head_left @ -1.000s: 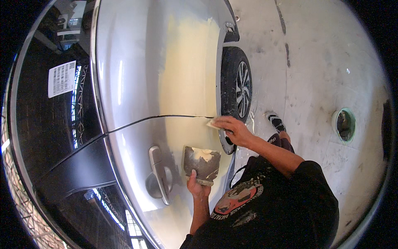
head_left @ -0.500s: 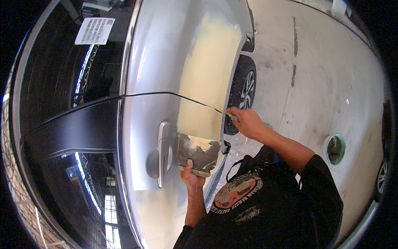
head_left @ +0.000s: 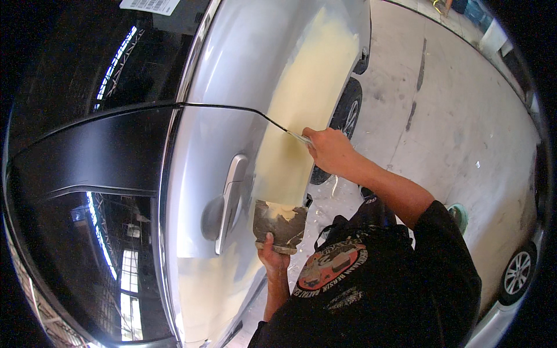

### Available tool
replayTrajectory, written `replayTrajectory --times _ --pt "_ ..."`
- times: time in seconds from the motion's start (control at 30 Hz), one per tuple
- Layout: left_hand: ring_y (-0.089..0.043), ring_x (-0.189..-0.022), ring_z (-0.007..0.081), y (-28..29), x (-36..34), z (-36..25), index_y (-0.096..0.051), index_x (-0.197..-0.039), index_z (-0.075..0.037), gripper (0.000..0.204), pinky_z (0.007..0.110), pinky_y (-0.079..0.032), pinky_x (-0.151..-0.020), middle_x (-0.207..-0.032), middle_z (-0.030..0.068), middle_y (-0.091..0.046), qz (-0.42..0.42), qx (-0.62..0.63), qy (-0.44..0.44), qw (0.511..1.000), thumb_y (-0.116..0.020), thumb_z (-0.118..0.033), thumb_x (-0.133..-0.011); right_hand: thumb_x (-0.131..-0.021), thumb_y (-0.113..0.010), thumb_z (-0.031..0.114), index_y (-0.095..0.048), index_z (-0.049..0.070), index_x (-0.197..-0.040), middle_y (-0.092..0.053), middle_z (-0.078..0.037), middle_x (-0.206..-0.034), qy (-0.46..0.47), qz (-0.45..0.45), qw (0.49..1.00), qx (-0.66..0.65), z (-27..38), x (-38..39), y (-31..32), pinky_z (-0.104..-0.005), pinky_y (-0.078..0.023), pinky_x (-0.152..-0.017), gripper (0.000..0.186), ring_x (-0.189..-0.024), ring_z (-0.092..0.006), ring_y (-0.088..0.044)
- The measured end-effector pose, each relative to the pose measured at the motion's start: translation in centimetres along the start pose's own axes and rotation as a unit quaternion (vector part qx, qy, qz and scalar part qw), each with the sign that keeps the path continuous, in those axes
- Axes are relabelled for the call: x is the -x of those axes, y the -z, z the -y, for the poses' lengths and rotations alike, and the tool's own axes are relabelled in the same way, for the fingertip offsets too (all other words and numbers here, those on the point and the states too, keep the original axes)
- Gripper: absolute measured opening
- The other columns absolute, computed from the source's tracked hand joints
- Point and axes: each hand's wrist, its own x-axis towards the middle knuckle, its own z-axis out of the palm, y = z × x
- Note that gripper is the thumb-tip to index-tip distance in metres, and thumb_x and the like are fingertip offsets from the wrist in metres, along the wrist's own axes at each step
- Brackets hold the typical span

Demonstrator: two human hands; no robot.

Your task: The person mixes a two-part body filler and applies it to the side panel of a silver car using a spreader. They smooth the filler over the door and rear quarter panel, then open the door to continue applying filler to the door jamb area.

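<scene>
My left hand [head_left: 275, 259] grips a dark, putty-smeared mixing board [head_left: 279, 227] from below, thumb on its face; some cream filler lies near its upper edge. Pinched in my right hand [head_left: 333, 152] is a thin, pale-edged putty spreader [head_left: 299, 137], much of it hidden by the fingers. Its tip sits at the dark seam [head_left: 261, 113] between the silver car's door and the rear panel. A broad band of cream body filler [head_left: 313, 81] runs along both panels, across that seam.
A silver door handle [head_left: 234, 188] lies left of the board. The car's wheel [head_left: 350, 116] shows beyond my right hand. A pale green bucket [head_left: 458, 217] stands on the grey floor [head_left: 452, 122], partly behind my sleeve. Another car's wheel [head_left: 518, 275] is at far right.
My right hand and the spreader have moved up and left, from the panel's outer edge in along the seam. The view has shifted. The board remains in my left hand.
</scene>
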Motion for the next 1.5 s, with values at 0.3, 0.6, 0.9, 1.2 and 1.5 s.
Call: replayTrajectory --times 0.3,0.6,0.9,1.2,1.5 --pt "-0.054 -0.107 0.0367 -0.6 -0.1 -0.1 -0.036 -0.131 0.000 0.052 0.051 -0.046 -0.090 -0.122 0.0183 -0.050 0.010 -0.018 -0.006 1.000 -0.052 -0.017 -0.084 -0.080 -0.054 0.014 -0.056 0.006 -0.098 -0.061 -0.023 -0.070 -0.062 0.062 0.995 0.038 -4.0 3.3 -3.4 -0.0517 -0.049 -0.061 0.020 -0.067 -0.0418 -0.061" --pt "-0.055 -0.107 0.0338 -2.0 -0.6 1.1 -0.043 -0.127 0.000 0.050 0.050 -0.043 -0.094 -0.120 0.0173 -0.054 0.051 0.120 0.158 0.979 -0.055 -0.017 -0.081 -0.081 -0.063 0.020 -0.057 0.005 -0.099 -0.062 -0.012 -0.070 -0.145 0.080 0.954 -0.248 -3.1 7.3 1.7 -0.0411 -0.048 -0.058 0.024 -0.061 -0.0266 -0.060" --pt "-0.061 -0.096 0.0312 -5.2 -0.9 2.5 -0.051 -0.119 0.000 0.049 0.043 -0.049 -0.088 -0.109 0.0152 -0.061 0.132 0.180 0.101 0.970 -0.062 -0.018 -0.075 -0.080 -0.063 0.013 -0.055 0.000 -0.106 -0.064 -0.014 -0.078 -0.065 0.228 0.932 -0.273 -8.4 6.6 1.8 -0.0315 -0.046 -0.065 0.030 -0.071 -0.0207 -0.061" --pt "-0.056 -0.107 0.0342 -4.1 2.5 3.3 -0.043 -0.127 0.000 0.050 0.049 -0.045 -0.092 -0.120 0.0171 -0.055 -0.027 0.071 0.055 0.996 -0.054 -0.019 -0.082 -0.083 -0.057 0.008 -0.055 0.003 -0.102 -0.059 -0.020 -0.076 0.043 -0.033 0.986 -0.158 -5.9 3.9 -2.0 -0.0436 -0.046 -0.059 0.020 -0.067 -0.0380 -0.059" --pt "-0.056 -0.106 0.0342 -3.1 4.2 4.5 -0.041 -0.129 0.000 0.052 0.049 -0.045 -0.092 -0.121 0.0171 -0.054 -0.026 0.118 0.067 0.990 -0.054 -0.020 -0.083 -0.083 -0.057 0.007 -0.054 0.003 -0.100 -0.060 -0.018 -0.083 0.032 -0.016 0.989 -0.142 -6.9 3.9 -4.0 -0.0437 -0.046 -0.059 0.018 -0.070 -0.0371 -0.059"
